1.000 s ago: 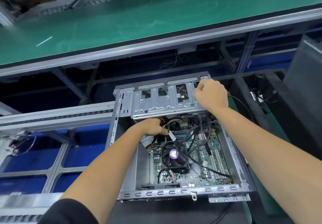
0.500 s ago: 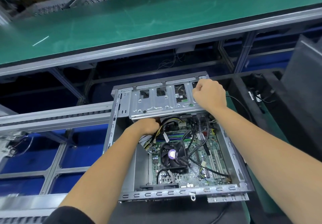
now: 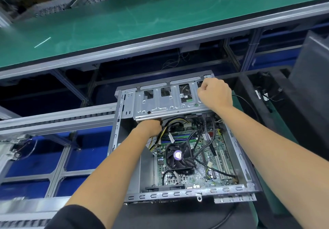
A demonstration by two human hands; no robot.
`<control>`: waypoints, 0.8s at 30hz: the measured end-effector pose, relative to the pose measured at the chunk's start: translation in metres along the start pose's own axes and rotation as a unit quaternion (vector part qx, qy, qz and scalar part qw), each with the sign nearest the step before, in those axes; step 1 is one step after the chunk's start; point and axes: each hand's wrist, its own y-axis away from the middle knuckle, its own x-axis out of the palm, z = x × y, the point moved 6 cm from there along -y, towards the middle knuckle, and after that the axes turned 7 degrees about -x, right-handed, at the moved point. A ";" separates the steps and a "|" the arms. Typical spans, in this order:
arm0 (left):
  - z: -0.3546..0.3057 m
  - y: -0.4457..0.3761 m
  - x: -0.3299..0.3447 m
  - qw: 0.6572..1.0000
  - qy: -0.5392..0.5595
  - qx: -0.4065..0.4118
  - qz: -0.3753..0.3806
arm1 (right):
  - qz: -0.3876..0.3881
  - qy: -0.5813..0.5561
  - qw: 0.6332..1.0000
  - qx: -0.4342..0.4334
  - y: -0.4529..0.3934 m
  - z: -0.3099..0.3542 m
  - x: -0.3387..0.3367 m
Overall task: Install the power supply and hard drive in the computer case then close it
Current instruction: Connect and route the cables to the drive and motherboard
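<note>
On the dark surface, near its front edge: one open grey steel computer case [image 3: 236,150], lying on its side so the interior faces up for access. Green motherboard [image 3: 201,173] with black round cooler fan [image 3: 179,155] exposed; side panel off. Perforated silver steel drive cage [image 3: 165,102] spans the far end of the case, apparently tilted up. Right hand [image 3: 214,93] sits clenched on the cage's far right corner, likely steadying or pressing it home. Left hand [image 3: 148,127] reaches beneath the cage beside the black and yellow cable bundle [image 3: 170,123]; its fingers are hidden, grip cannot be told. Hard drive and power supply not identifiable.
</note>
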 end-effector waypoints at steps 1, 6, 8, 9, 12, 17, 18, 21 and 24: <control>-0.002 0.002 0.000 1.000 0.013 0.018 0.002 | 0.001 0.000 1.000 0.000 0.000 0.000 0.000; -0.008 0.004 0.000 0.998 0.043 0.043 0.011 | 0.006 0.002 1.000 0.005 -0.001 -0.001 0.000; -0.011 0.006 -0.001 0.997 0.058 0.049 0.020 | 0.008 0.000 1.000 0.006 -0.001 -0.001 0.001; -0.012 0.007 0.000 0.996 0.067 0.051 0.027 | 0.007 -0.001 1.000 0.005 -0.001 -0.001 0.001; -0.012 0.007 0.000 0.995 0.087 0.052 0.021 | 0.005 0.001 1.000 0.008 0.000 -0.001 0.001; -0.007 0.003 0.000 0.999 0.035 0.028 -0.008 | 0.010 -0.004 1.000 0.008 0.000 -0.001 0.001; -0.006 0.002 0.000 0.999 0.031 0.023 -0.009 | 0.011 -0.005 1.000 0.008 0.000 -0.001 0.001; -0.006 0.002 0.000 0.999 0.049 0.017 -0.008 | 0.013 -0.003 1.000 0.007 0.000 -0.002 0.002; -0.006 0.000 0.001 1.000 0.020 0.012 -0.007 | 0.015 -0.003 1.000 0.009 0.000 -0.001 0.002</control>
